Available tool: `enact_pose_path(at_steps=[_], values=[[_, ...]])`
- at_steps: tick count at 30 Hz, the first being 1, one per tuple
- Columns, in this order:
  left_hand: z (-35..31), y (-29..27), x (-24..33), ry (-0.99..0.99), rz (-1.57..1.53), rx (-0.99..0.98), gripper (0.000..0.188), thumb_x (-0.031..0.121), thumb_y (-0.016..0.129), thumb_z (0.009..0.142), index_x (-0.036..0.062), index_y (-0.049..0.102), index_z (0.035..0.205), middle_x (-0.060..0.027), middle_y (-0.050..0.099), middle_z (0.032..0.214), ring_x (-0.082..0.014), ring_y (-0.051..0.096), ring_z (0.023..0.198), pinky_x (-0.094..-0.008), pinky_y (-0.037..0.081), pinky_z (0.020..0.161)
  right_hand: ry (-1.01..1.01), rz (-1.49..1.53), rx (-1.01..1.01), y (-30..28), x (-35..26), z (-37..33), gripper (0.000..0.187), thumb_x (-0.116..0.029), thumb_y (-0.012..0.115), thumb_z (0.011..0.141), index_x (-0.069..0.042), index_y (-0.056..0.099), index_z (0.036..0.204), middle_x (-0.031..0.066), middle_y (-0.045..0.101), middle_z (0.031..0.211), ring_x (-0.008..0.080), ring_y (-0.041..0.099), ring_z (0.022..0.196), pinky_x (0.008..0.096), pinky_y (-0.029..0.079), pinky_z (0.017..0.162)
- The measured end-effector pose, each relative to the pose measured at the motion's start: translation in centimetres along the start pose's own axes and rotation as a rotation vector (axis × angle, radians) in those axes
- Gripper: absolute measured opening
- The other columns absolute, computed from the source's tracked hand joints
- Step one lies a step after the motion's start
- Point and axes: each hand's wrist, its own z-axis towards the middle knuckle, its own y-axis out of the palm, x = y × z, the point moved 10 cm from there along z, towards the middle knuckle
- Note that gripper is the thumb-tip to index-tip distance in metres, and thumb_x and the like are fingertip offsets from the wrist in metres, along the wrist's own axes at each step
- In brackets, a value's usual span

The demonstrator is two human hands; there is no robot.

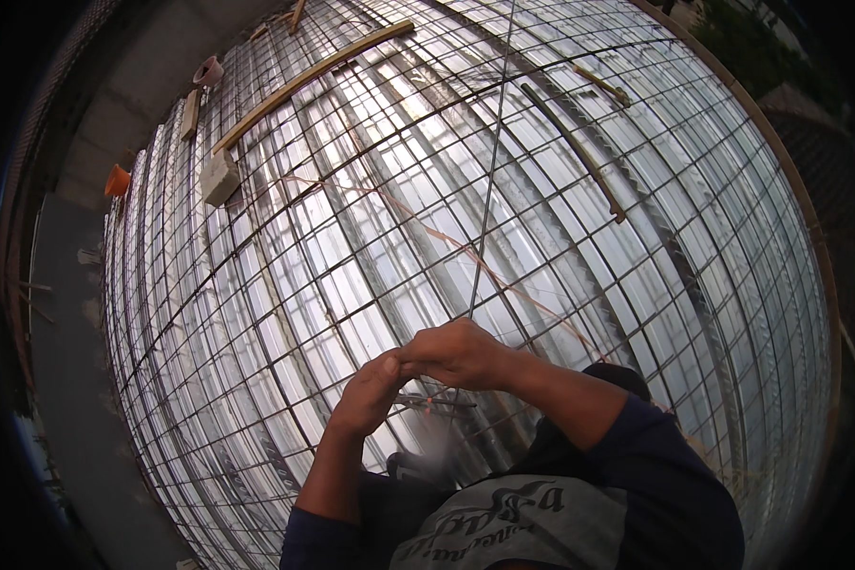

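Observation:
My left hand [368,391] and my right hand [458,353] meet at the fingertips in front of my body, over the steel mesh [366,249]. Both are closed, fingers bent and pressed together; whatever they pinch is hidden. A long thin steel bar [492,180] runs from the far edge to the knuckles of my right hand and slips from sight there. Whether that hand grips it or only covers it, I cannot tell. Just below the hands lies a short dark bar-like piece [437,403], partly blurred. An orange line [456,242] slants across the mesh.
Shiny ribbed metal decking [389,309] lies beneath the mesh. Farther off are a long timber [313,81], a concrete block [219,180], an orange bucket [117,180] and a pinkish bucket [208,71]. A dark rod [575,147] rests at right. A grey ledge [76,313] borders the left.

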Motion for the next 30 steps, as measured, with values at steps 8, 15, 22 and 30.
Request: enact_pose_path(at_steps=[8,15,22,30], values=[[-2.2,-2.0,5.3,-0.057,0.675,0.129,0.026,0.023,0.061,0.091,-0.0020,0.066,0.089,-0.0050,0.060,0.071,-0.0131,0.052,0.065,-0.0286,0.044,0.063,-0.018,-0.252,-0.076,-0.1,-1.4,0.6,0.018,-0.022,0.067,0.084,-0.006,0.062,0.092,0.0089,0.062,0.074,0.0290,0.062,0.065,0.0374,0.049,0.058],[-3.8,-4.7,6.9,-0.046,1.118,0.212,0.025,0.023,0.065,0.088,-0.0016,0.067,0.087,-0.0128,0.060,0.063,-0.0183,0.054,0.057,-0.0323,0.045,0.060,0.098,-0.363,-0.291,2.4,2.1,0.0,0.025,-0.031,0.057,0.090,-0.007,0.063,0.090,0.0112,0.063,0.078,0.0308,0.063,0.076,0.0409,0.049,0.067],[-4.3,-11.1,5.5,-0.181,1.106,0.338,0.027,0.022,0.064,0.087,-0.0049,0.066,0.085,-0.0074,0.056,0.062,-0.0133,0.048,0.061,-0.0314,0.042,0.060,0.468,-0.499,-0.395,0.8,5.2,-0.5,0.025,-0.031,0.053,0.090,-0.010,0.066,0.092,0.0141,0.065,0.078,0.0335,0.063,0.079,0.0439,0.048,0.071],[-8.1,-19.8,5.0,-0.224,0.889,0.462,0.023,0.019,0.063,0.087,-0.0036,0.066,0.083,-0.0006,0.058,0.068,-0.0082,0.048,0.066,-0.0276,0.041,0.062,0.634,-0.590,-0.342,-3.5,6.2,-1.1,0.028,-0.032,0.051,0.090,-0.009,0.067,0.093,0.0128,0.067,0.084,0.0339,0.063,0.082,0.0447,0.047,0.074]])
